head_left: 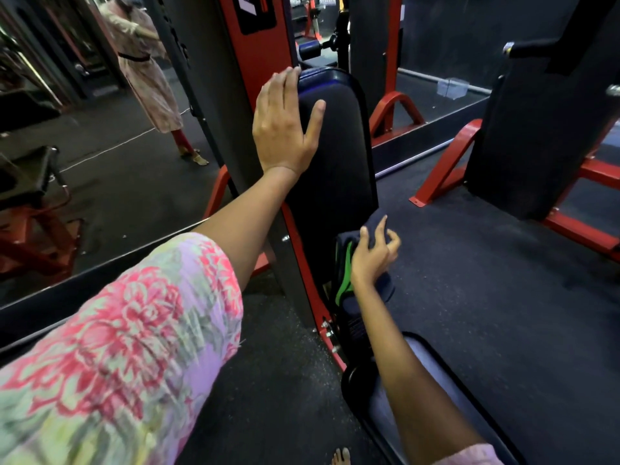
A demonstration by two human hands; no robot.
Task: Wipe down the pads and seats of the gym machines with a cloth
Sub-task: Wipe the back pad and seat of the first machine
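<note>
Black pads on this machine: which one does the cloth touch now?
The upright back pad: the right hand presses the dark cloth against its lower part, not the seat pad.

The dark rubber floor carries the red-framed machine and a bare foot.
</note>
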